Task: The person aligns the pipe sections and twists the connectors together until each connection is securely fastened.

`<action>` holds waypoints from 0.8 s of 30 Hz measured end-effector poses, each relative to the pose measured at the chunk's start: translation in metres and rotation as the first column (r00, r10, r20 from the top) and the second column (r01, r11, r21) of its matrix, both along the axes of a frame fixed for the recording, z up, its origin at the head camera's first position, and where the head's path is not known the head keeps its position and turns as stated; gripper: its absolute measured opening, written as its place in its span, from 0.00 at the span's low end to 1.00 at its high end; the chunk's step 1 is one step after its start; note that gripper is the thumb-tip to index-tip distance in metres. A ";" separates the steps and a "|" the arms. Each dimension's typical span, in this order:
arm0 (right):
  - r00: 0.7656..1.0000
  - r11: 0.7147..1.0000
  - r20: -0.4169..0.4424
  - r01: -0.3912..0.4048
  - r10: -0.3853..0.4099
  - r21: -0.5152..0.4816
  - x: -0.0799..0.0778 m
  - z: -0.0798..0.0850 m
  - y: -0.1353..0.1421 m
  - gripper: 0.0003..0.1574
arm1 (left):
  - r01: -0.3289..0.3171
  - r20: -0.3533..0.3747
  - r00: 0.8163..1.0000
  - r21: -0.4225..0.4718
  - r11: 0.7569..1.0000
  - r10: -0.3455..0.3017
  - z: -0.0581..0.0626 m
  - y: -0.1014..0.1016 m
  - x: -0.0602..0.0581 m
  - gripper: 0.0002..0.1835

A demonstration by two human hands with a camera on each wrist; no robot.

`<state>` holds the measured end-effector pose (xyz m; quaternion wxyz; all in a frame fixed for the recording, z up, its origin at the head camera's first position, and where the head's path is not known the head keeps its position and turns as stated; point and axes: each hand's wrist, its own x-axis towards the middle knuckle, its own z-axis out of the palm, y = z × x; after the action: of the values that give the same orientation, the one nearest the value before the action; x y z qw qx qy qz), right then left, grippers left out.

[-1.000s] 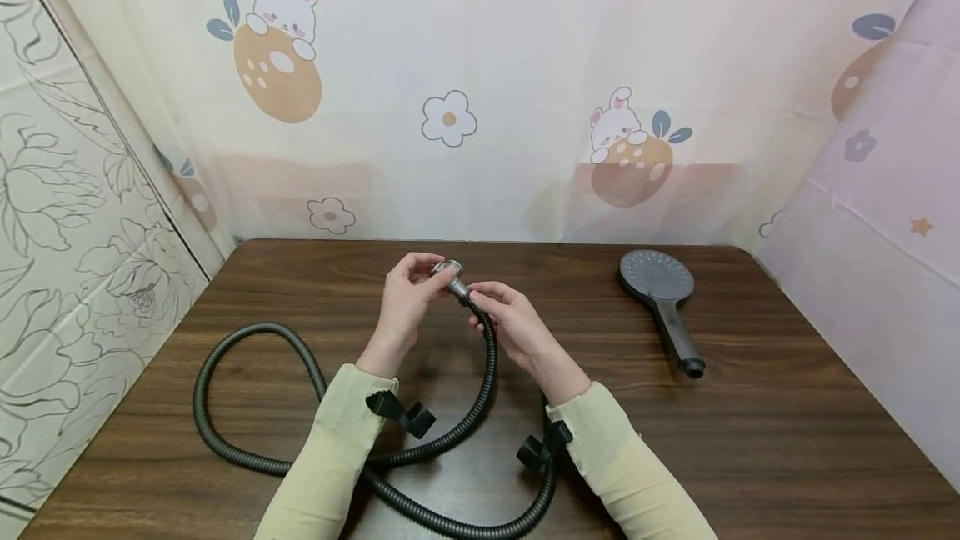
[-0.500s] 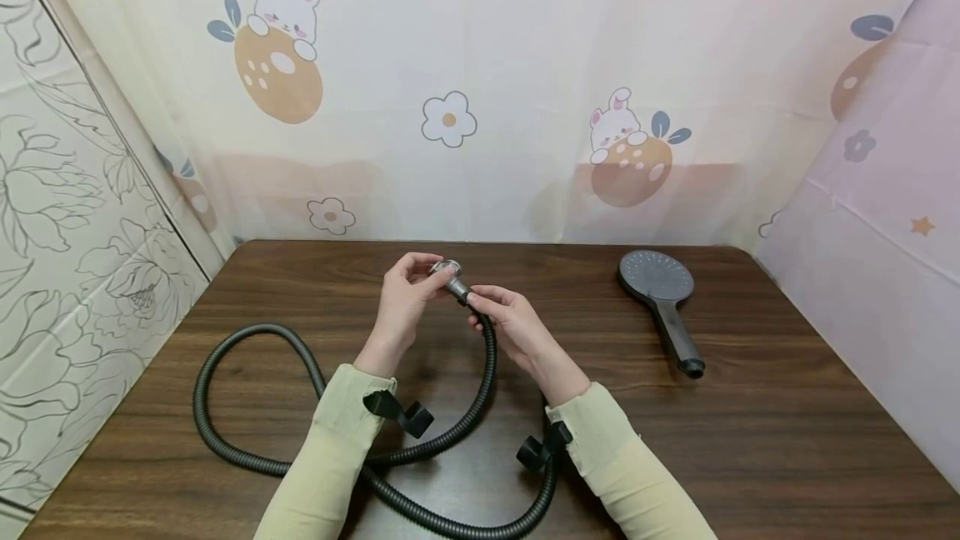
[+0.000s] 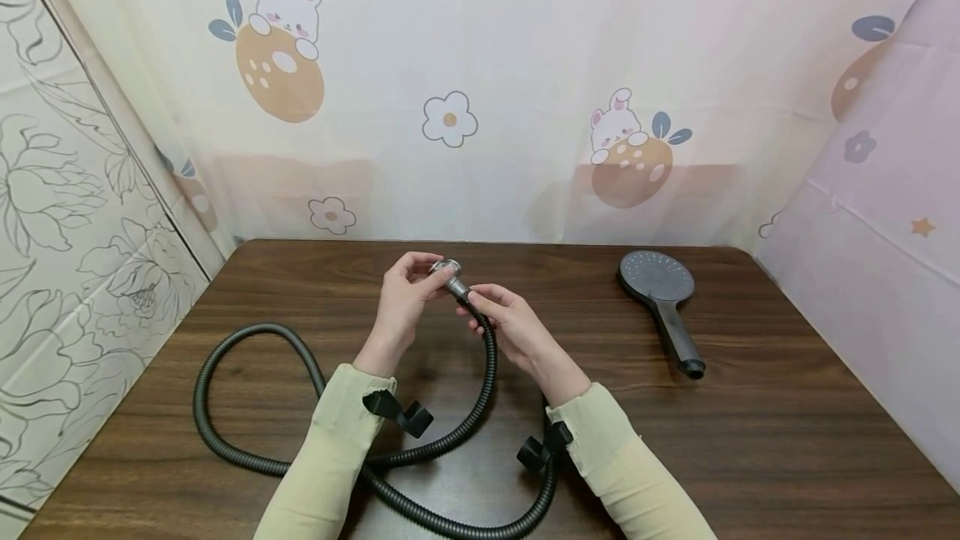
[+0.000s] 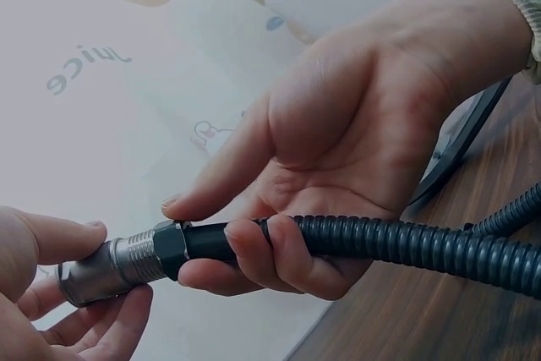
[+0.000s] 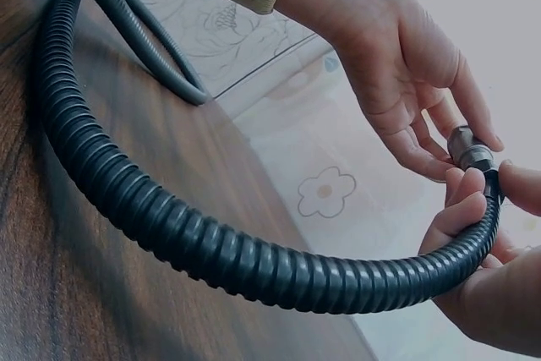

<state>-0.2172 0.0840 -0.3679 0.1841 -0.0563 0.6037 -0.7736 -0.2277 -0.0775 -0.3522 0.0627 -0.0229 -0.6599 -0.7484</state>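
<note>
- Printed curtain (image 3: 525, 40): pale fabric, light folds, rabbits and flowers; stands along the table's back edge.
- Table (image 3: 787, 440): dark brown wood grain, rounded back corners; bare wood spans between right forearm and right edge.
- Hose (image 3: 491, 357): black, ribbed, dull sheen; loops left inside the table's left edge, crosses itself, curves up to the hands.
- Shower head (image 3: 657, 276): grey round face, straight handle, dark tip; lies near back right, well apart from both hands.
- Left hand (image 3: 403, 298): fingers and thumb pinch the metal fitting, near the table's back edge in head view.
- Right hand (image 3: 517, 327): fingers curled round the hose end, thumb by the collar.
- Metal fitting (image 4: 110, 268): silvery, cylindrical, ridged band, between the hands.
- Collar (image 4: 172, 249): black, faceted, against the ridged band.
</note>
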 end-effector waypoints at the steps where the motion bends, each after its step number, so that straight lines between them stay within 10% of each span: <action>1: 1.000 1.000 0.000 0.000 0.000 -0.001 0.000 0.000 0.000 0.16 | 0.000 0.001 1.000 -0.002 1.000 0.000 0.000 0.000 0.000 0.15; 24: 0.995 0.993 -0.008 0.095 -0.095 0.071 -0.001 0.005 0.002 0.18 | 0.003 -0.013 1.000 -0.007 1.000 -0.003 0.000 0.003 -0.001 0.14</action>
<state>-0.2187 0.0859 -0.3633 0.1478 -0.0226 0.6334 -0.7592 -0.2282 -0.0749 -0.3520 0.0658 -0.0292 -0.6621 -0.7460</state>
